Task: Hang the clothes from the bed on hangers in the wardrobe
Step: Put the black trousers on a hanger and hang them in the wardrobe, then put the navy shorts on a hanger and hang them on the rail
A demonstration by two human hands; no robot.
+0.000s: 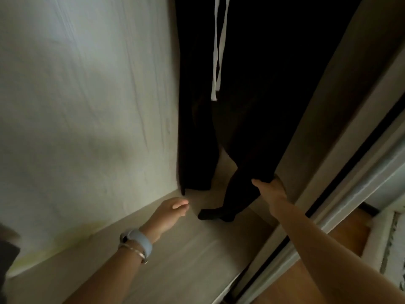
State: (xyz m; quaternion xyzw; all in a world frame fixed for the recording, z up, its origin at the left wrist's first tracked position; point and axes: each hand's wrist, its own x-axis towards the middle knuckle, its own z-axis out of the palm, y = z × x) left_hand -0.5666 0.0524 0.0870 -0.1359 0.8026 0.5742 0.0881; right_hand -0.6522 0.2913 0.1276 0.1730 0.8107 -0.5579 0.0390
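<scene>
Right hand (270, 190) grips hem of black trousers (258, 132) hanging in wardrobe (87, 106); left hand (169, 212) near trousers, fingers loosely curled, holding nothing.

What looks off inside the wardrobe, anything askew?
One end of the black garment lies crumpled on the wardrobe floor instead of hanging straight; the right hand grips the fabric just above. The left hand holds nothing.

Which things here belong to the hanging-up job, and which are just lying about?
Job: black garment, hanging in the wardrobe; its white drawstring; right hand, gripping the garment's hem; left hand, holding nothing.
Lying about: wooden floor; white rug; wristwatch; bracelets.
</scene>
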